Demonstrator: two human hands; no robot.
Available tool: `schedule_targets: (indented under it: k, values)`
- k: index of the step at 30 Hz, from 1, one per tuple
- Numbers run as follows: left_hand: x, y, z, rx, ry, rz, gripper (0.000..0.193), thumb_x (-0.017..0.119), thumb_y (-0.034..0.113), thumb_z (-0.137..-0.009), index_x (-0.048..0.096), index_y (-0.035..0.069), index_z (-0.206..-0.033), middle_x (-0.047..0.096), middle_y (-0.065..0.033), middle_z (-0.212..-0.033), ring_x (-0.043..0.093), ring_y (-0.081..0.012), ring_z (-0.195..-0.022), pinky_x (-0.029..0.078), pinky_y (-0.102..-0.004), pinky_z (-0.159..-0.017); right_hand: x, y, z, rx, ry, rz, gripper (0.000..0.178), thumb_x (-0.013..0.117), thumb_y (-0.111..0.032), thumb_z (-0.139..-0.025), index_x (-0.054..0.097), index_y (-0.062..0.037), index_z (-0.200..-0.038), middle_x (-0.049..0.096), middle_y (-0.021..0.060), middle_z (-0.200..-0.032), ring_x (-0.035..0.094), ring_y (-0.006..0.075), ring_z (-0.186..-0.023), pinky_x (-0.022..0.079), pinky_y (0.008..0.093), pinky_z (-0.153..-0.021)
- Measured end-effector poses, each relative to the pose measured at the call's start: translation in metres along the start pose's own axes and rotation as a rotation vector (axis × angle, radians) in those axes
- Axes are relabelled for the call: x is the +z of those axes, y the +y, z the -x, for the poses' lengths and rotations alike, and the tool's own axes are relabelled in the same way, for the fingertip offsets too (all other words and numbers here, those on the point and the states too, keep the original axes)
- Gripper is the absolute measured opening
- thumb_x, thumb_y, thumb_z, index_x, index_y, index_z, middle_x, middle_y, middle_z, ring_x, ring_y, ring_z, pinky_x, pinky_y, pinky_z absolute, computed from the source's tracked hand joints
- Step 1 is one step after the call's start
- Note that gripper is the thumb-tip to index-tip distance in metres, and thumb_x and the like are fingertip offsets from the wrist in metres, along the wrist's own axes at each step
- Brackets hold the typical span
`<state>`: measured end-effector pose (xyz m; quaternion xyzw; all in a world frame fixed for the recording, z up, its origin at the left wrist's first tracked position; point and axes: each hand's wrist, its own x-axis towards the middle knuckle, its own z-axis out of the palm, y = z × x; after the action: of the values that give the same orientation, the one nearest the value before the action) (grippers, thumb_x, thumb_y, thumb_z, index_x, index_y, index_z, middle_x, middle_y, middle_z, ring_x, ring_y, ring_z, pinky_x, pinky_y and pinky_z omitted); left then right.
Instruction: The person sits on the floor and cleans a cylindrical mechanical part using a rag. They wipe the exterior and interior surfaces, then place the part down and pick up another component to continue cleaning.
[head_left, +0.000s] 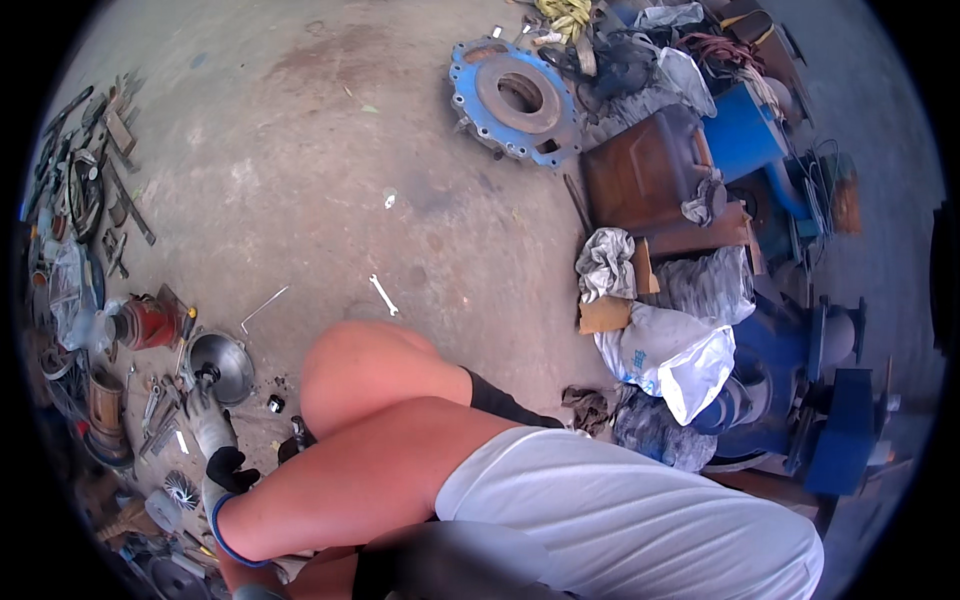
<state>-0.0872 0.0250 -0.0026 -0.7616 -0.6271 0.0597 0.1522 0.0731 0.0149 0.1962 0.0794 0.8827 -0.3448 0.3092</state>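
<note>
My right arm crosses the lower part of the picture to a grey glove with a blue cuff. My right hand [232, 472] shows black-coated fingers bent inward; whatever they hold is hidden. Just beyond it, a second grey glove, apparently my left hand [208, 424], reaches to the near side of a round metal bowl [234, 362]. The fingers there are too small to read, and a small dark part [208, 373] lies at their tips, inside the bowl. A bent bare knee [360, 372] stands beside my arm. Close to the bowl, a small black piece [275, 404] rests on the floor.
A red metal housing [150, 322] stands left of the bowl, with several spanners [155, 405] nearby. A single spanner [383, 296] and a thin rod [264, 309] lie ahead. A blue flange [470, 100], a brown jerrycan [640, 165] and plastic bags [660, 350] fill the right side.
</note>
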Motion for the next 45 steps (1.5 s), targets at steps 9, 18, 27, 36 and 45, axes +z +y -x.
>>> schedule_targets:
  k: [9, 18, 27, 36, 45]
  values:
    - [0.023, 0.014, 0.08, -0.769, -0.414, 0.519, 0.047, 0.073, 0.04, -0.092, 0.072, 0.004, -0.122, 0.071, -0.0235, -0.123, 0.068, -0.0389, -0.116, 0.05, -0.053, -0.105, 0.023, -0.064, 0.027, 0.061, -0.157, 0.378, 0.047, 0.062, -0.046, -0.099, 0.073, -0.0147, -0.133, 0.075, 0.01, -0.123, 0.069, 0.0313, -0.115, 0.05, 0.0628, -0.095]
    - [0.115, 0.086, 0.064, -0.915, -0.804, 1.001, 0.06, 0.072, 0.053, -0.093, 0.07, 0.002, -0.123, 0.071, -0.0257, -0.129, 0.07, -0.0361, -0.117, 0.055, -0.0491, -0.099, 0.051, -0.041, 0.029, 0.221, -0.361, 0.553, 0.043, 0.062, -0.041, -0.1, 0.074, -0.0129, -0.131, 0.076, 0.0116, -0.122, 0.07, 0.0342, -0.114, 0.05, 0.0641, -0.094]
    - [0.185, 0.12, 0.094, -0.607, -0.784, 0.83, 0.058, 0.067, 0.055, -0.095, 0.066, 0.016, -0.138, 0.071, -0.0126, -0.137, 0.067, -0.0318, -0.125, 0.052, -0.0414, -0.107, 0.028, -0.019, 0.05, 0.08, -0.195, 0.361, 0.035, 0.069, -0.025, -0.092, 0.081, -0.0109, -0.122, 0.078, 0.0134, -0.121, 0.073, 0.0382, -0.112, 0.051, 0.0639, -0.09]
    - [0.13, 0.025, 0.089, -0.95, -0.824, 0.804, 0.049, 0.075, 0.046, -0.089, 0.076, 0.009, -0.12, 0.074, -0.0216, -0.123, 0.07, -0.0408, -0.116, 0.057, -0.046, -0.098, 0.009, -0.029, 0.056, -0.067, -0.067, 0.456, 0.029, 0.064, -0.018, -0.092, 0.083, -0.0105, -0.112, 0.08, 0.0119, -0.111, 0.076, 0.0345, -0.101, 0.052, 0.0596, -0.079]
    - [0.006, -0.081, 0.1, -0.865, -0.462, 0.967, 0.045, 0.075, 0.04, -0.095, 0.074, 0.003, -0.121, 0.076, -0.0247, -0.11, 0.074, -0.037, -0.107, 0.058, -0.0443, -0.093, -0.007, -0.031, 0.049, -0.091, -0.025, 0.425, 0.028, 0.062, -0.017, -0.091, 0.083, -0.0063, -0.106, 0.08, 0.0155, -0.107, 0.076, 0.0341, -0.098, 0.055, 0.0534, -0.082]
